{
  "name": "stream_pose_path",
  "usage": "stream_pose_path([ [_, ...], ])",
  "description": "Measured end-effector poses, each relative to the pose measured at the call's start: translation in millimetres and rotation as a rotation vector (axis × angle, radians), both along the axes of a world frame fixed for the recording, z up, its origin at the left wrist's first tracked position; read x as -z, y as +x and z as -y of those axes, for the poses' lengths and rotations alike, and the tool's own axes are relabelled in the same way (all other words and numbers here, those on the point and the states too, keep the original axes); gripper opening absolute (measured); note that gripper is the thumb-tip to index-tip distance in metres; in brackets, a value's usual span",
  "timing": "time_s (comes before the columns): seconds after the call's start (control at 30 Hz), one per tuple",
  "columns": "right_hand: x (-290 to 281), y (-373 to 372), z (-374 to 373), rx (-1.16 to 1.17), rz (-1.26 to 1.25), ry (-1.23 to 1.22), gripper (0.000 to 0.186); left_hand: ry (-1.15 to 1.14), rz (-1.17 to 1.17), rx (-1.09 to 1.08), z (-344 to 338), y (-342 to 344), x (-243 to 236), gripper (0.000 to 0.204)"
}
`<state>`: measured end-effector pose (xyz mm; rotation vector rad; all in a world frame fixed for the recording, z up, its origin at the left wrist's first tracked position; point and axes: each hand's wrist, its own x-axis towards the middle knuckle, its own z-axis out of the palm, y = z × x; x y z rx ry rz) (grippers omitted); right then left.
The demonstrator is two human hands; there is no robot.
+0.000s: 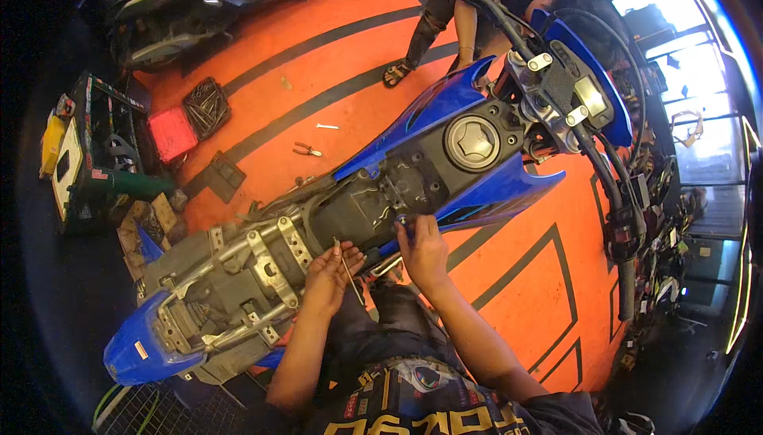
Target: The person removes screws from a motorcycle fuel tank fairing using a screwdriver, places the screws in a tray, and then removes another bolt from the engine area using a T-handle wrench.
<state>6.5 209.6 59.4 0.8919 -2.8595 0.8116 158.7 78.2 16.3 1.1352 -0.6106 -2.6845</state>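
Note:
A blue and black motorcycle with its seat off stretches across the view, its black tank cover (405,185) and round silver fuel cap (473,143) uncovered. Over its near side, my left hand (327,274) is closed around a thin metal rod-like tool (350,274), which points down toward my lap. To the right, my right hand (425,252) is closed, thumb and forefinger together at a small metal piece (403,219) by the edge of the tank cover. Whether that piece is loose or set in the bike, I cannot tell. The bare metal rear frame (273,268) lies left of my hands.
Pliers (307,150) and a spanner (327,126) lie on the orange floor (270,141) beyond the bike. An opened tool case (173,133) and a dark green toolbox (111,161) stand at left. Another person (469,30) crouches past the handlebar (520,42). A second motorcycle (199,2) is behind.

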Motion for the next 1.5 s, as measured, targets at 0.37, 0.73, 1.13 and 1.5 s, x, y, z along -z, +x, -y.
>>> stream_pose_path([
  [0.37, 16, -5, -22, -0.145, 0.024, -0.106, 0.016, 0.036, -0.002, -0.018, -7, 8, 10, 0.031],
  [0.73, 13, -4, -10, -0.065, 0.058, -0.158, 0.014, 0.045, -0.028, 0.020, -17, 13, 15, 0.034],
  [1.13, 11, -8, -7, -0.097, -0.032, -0.040, 0.018, 0.063, 0.066, 0.020, -21, 28, 14, 0.035],
  [1.5, -16, 4, -15, -0.046, 0.234, -0.368, 0.018, 0.051, 0.039, 0.018, -22, 47, 19, 0.033],
])
